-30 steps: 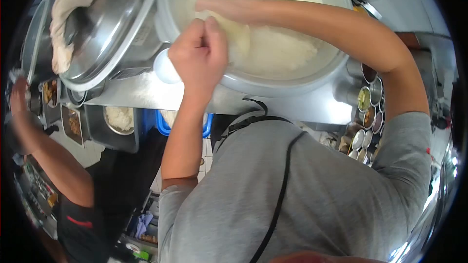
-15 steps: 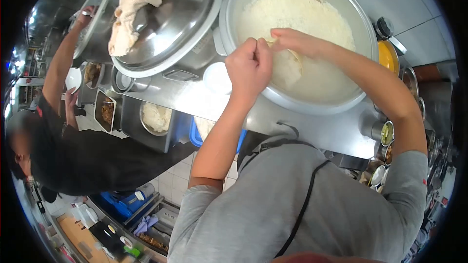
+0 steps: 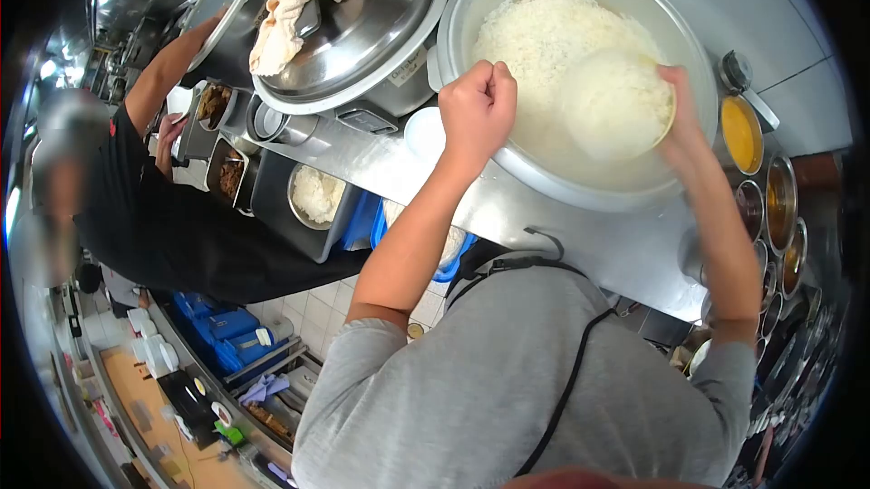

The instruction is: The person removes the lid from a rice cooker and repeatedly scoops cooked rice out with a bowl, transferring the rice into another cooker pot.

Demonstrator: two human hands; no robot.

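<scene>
A large round metal pot holds a mass of white rice. My right hand grips a bowl by its side; its yellowish rim shows, motion smears it, and whitish contents fill it, apparently rice. This bowl is over the right part of the pot. At the pot's left front edge my left hand is closed in a fist. What the fist holds, if anything, is hidden. A white round container stands on the counter just left of that fist.
A lidded cooker with a cloth on top stands left of the pot. Further left, a co-worker in black reaches over food trays. Sauce containers line the right side of the steel counter.
My right hand has swung right with the bowl, away from my left fist and across the pot. The view has shifted slightly. The co-worker's arm still reaches toward the open lid.
</scene>
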